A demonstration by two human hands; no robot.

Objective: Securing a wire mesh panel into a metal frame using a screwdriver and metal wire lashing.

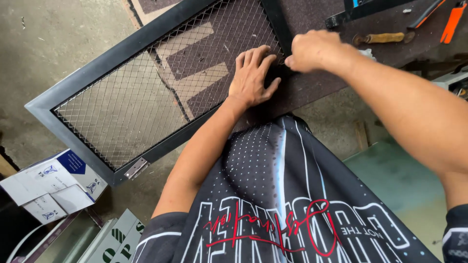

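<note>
a rough concrete floor runs under everything i see, and a dark workbench (312, 87) fills the top of the view. a black metal frame (112, 56) filled with diamond wire mesh (126, 102) lies across the bench's near edge, its far-left corner hanging out over the floor and a small silver hinge (136, 168) on its near rail.

my left hand (251, 78) lies flat on the mesh at the frame's right end, fingers spread. my right hand (312, 48) is bunched, fingertips pinching at the mesh edge against the frame's right rail; what they pinch i cannot tell. i judge the mesh mostly seated, with this right edge the part in hand.

white cardboard boxes (53, 185) with blue panels and small blue emblems sit on the floor at lower left; nearer me, a white box with green lettering (114, 241). a wooden-handled tool (382, 37) and orange-handled tools (452, 22) lie at the bench's far-right corner.
</note>
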